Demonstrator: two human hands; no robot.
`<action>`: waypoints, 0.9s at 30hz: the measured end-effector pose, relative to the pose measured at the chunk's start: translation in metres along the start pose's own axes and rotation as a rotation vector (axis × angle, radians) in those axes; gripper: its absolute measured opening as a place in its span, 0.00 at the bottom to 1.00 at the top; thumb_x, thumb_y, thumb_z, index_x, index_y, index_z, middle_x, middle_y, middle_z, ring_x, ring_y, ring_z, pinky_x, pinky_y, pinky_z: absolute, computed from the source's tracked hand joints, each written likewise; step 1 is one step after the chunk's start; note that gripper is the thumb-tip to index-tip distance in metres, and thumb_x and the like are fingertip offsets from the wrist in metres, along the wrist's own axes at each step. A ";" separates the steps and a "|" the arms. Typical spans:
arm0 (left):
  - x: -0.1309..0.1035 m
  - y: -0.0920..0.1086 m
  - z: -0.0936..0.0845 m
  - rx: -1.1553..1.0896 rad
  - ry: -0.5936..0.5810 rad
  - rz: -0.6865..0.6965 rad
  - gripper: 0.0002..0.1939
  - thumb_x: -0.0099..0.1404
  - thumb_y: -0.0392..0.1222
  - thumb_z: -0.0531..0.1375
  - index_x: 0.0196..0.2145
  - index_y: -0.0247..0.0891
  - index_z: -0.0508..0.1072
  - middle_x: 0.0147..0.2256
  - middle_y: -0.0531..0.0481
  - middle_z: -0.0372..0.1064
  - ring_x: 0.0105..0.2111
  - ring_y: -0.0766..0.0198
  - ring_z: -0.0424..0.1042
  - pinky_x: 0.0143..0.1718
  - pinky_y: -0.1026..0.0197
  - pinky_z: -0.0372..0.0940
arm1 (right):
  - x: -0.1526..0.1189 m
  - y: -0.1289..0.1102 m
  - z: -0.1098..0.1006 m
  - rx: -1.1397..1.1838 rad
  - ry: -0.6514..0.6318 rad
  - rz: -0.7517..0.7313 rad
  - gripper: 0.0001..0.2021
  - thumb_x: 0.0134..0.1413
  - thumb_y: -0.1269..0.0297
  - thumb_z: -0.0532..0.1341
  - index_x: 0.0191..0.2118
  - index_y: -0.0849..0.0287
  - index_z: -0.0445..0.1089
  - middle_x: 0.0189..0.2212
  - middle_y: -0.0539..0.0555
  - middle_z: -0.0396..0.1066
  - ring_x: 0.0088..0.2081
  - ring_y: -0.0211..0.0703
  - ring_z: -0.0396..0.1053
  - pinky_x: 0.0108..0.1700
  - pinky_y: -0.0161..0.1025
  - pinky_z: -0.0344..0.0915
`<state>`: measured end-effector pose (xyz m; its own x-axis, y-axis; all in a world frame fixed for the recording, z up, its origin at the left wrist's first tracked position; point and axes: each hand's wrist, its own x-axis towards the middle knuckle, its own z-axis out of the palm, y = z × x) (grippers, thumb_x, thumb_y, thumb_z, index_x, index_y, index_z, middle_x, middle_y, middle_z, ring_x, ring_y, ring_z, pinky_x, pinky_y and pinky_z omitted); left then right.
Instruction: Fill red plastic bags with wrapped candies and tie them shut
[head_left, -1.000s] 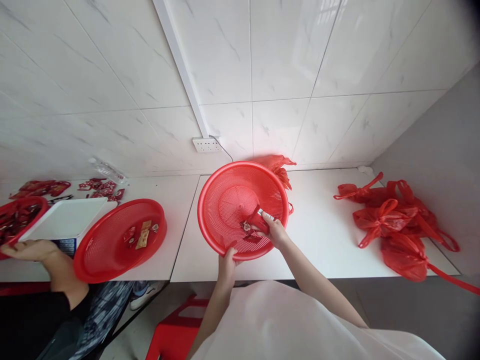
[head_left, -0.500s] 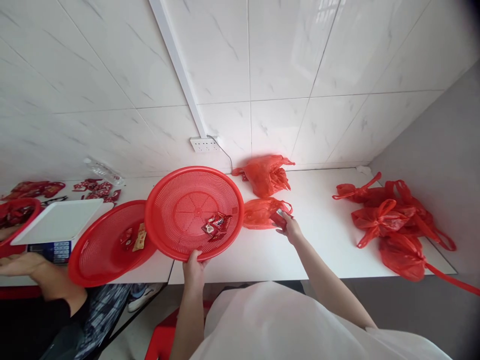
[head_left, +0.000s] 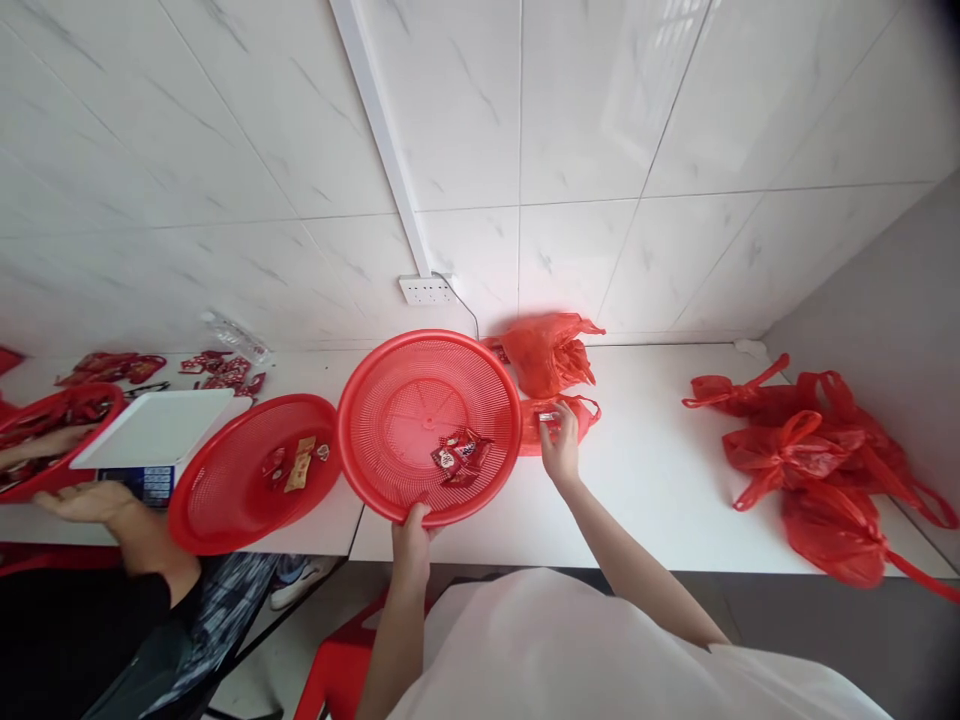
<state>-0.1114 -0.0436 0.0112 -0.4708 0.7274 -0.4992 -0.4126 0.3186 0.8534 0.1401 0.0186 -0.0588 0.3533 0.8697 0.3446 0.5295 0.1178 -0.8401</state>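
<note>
My left hand (head_left: 411, 545) is closed on the near rim of a round red plastic sieve basket (head_left: 382, 400), tilted up toward me. A few small red wrapped packets (head_left: 462, 456) lie on the basket's lower right side. My right hand (head_left: 561, 452), just right of the basket, has its fingers pinched on a small packet (head_left: 549, 417), red and whitish, whose kind I cannot make out. Under that hand lies a red plastic bag (head_left: 585, 412), partly hidden by the fingers. Behind it stands a fuller red plastic bag (head_left: 546, 355), against the wall.
Left of me, another red basket (head_left: 217, 490) holds a tan packet (head_left: 300, 464) and small red ones. A co-worker's hand (head_left: 86, 500) is near a white tray (head_left: 157, 425). Several tied red bags (head_left: 795, 450) lie at the right. A clear bottle (head_left: 236, 338) lies behind.
My right hand has moved left and slightly up, over the near red bag and closer to the basket. The view has shifted a little; my left hand still grips the basket.
</note>
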 end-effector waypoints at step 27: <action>-0.044 -0.032 0.009 0.123 -0.266 -0.240 0.24 0.51 0.30 0.63 0.47 0.34 0.70 0.32 0.47 0.75 0.33 0.56 0.77 0.32 0.60 0.72 | -0.046 -0.054 0.012 -0.221 -0.811 0.061 0.04 0.47 0.75 0.64 0.30 0.61 0.70 0.28 0.52 0.72 0.31 0.40 0.69 0.33 0.33 0.57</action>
<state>-0.0702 -0.0801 0.0074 -0.1462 0.7503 -0.6447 -0.3821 0.5583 0.7364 0.0858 -0.0223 -0.0342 -0.2329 0.9562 -0.1775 0.6958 0.0363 -0.7173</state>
